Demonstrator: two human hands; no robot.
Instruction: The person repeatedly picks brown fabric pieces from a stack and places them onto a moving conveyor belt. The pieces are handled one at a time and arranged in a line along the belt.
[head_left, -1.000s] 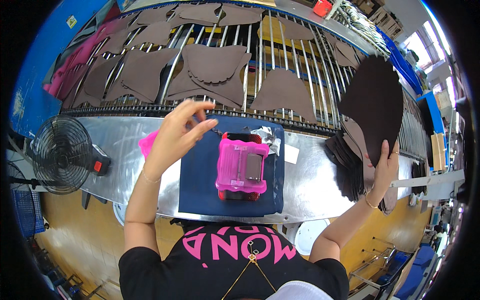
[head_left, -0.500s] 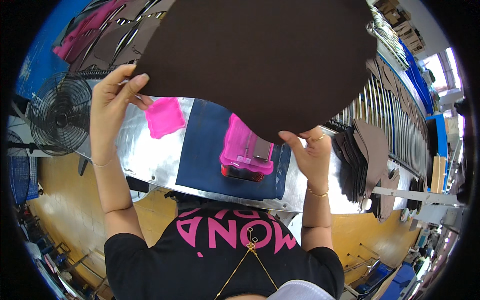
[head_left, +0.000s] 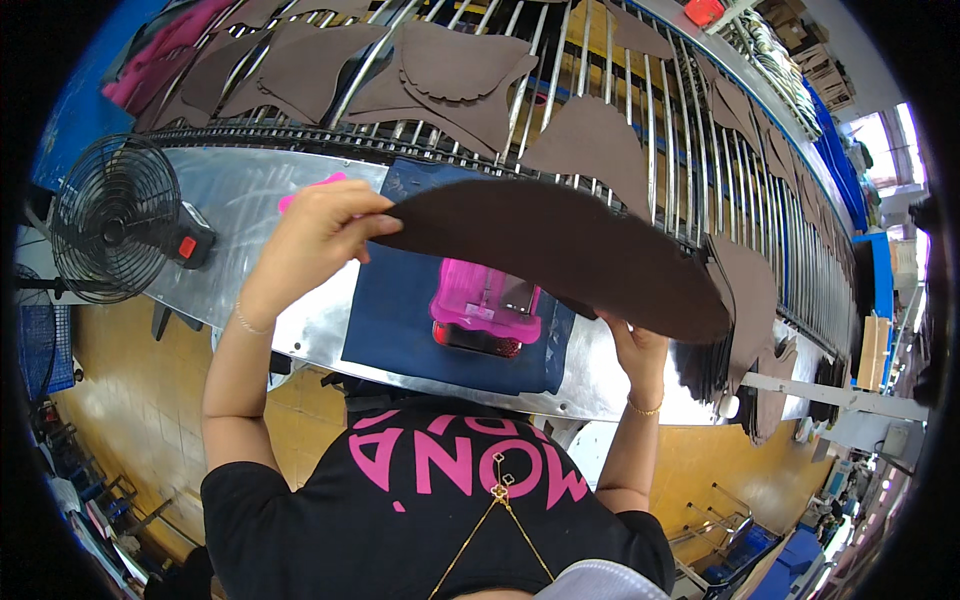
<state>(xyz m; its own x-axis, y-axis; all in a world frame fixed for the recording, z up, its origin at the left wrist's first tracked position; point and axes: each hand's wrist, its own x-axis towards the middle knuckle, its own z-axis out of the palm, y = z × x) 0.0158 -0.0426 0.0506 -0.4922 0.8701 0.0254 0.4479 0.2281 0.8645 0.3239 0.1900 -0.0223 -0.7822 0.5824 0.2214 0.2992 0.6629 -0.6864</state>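
Note:
A large dark brown sheet piece (head_left: 560, 245), cut with curved edges, is held up above the table between my two hands. My left hand (head_left: 325, 230) pinches its left corner between thumb and fingers. Its lower right part rests in my right hand (head_left: 635, 350), whose fingers are partly hidden under the sheet. Beneath it, a pink plastic tray (head_left: 480, 300) with small items inside sits over a black and red object (head_left: 477, 340). Both lie on a dark blue mat (head_left: 400, 320). Part of a second pink tray (head_left: 318, 188) shows behind my left hand.
Behind the metal table (head_left: 230, 185), a rack of metal bars (head_left: 690, 150) carries several brown cut pieces (head_left: 465, 60). A stack of brown pieces (head_left: 745, 280) lies at the right. A black fan (head_left: 115, 225) stands at the left, and a pale bar (head_left: 840, 395) juts out at the right.
The brown sheet has come down and tilted nearly edge-on, uncovering the rack behind. My left hand has moved right and lower; my right hand has shifted down slightly, under the sheet.

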